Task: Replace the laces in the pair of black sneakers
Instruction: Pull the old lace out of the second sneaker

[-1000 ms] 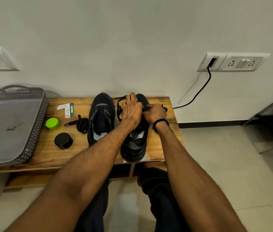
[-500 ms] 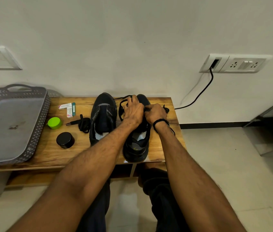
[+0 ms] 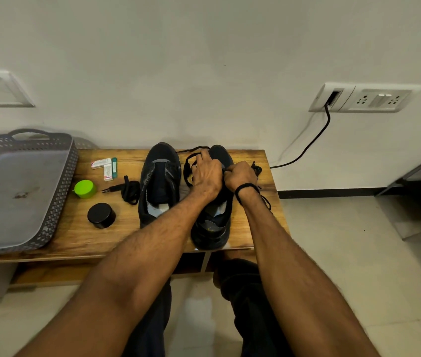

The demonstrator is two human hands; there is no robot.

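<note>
Room: white wall (image 3: pixel 204 60) at the far side, pale tiled floor (image 3: pixel 346 253) to the right and near.
Wall fittings: socket panel (image 3: pixel 364 97) at far right; a black cable (image 3: pixel 315 140) drops from it toward the bench's far right corner.
Surface: low wooden bench (image 3: pixel 80 235) set against the wall.
Left end: grey perforated tray (image 3: pixel 23 191), handle toward the wall.
Small items: cartons (image 3: pixel 105 167), green cap (image 3: pixel 84 188), black tin (image 3: pixel 101 215) and a bundled spare lace (image 3: pixel 129 191), between the tray and the shoes.
Sneakers: left sneaker (image 3: pixel 160 181) and right sneaker (image 3: pixel 212 228) side by side, toes to the wall.
Left hand (image 3: pixel 208 173): over the right sneaker, fingers curled round its lace (image 3: pixel 187 166), which loops to the left.
Right hand (image 3: pixel 240 175): touching the left hand, fisted on the same lace; black wristband (image 3: pixel 246 188).
</note>
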